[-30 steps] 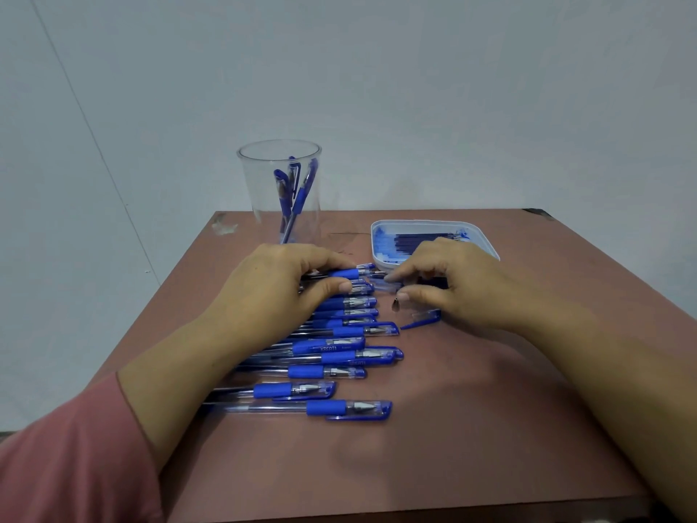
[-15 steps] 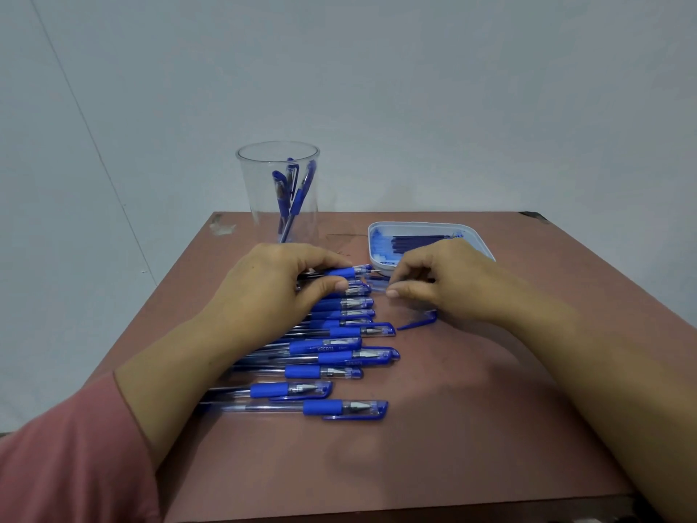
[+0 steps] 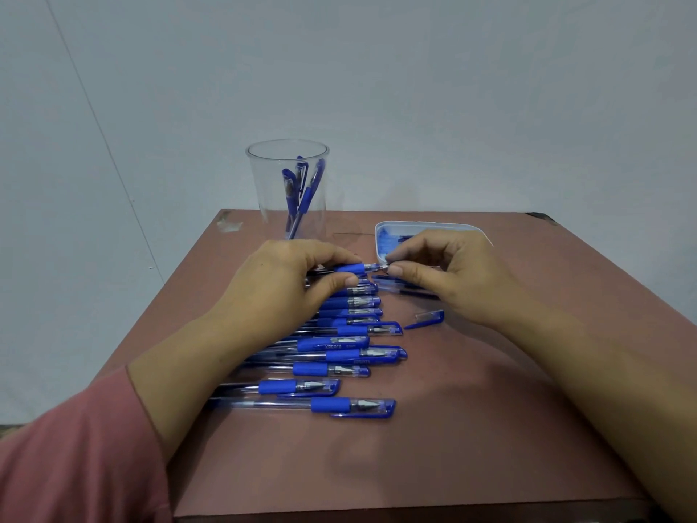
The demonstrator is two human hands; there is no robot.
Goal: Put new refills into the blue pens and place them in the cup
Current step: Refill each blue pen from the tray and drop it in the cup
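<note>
A row of several blue pens (image 3: pixel 339 356) lies on the brown table (image 3: pixel 471 428). At the far end of the row my left hand (image 3: pixel 279 288) grips one blue pen (image 3: pixel 352 268) by its blue grip. My right hand (image 3: pixel 449 273) pinches that pen's tip between thumb and forefinger. A loose blue cap (image 3: pixel 426 320) lies on the table just under my right wrist. A clear cup (image 3: pixel 288 190) at the back holds three pens. A white tray (image 3: pixel 384 235) with blue refills sits behind my right hand, mostly hidden by it.
Thin dark refills (image 3: pixel 411 290) lie on the table under my right hand. The table's right and near parts are bare brown surface. A pale wall stands behind the table, and a pink sleeve (image 3: pixel 75 462) covers my left forearm.
My right hand has risen from the table beside the cap and moved up to the tip of the pen held by my left hand. The loose cap now lies uncovered.
</note>
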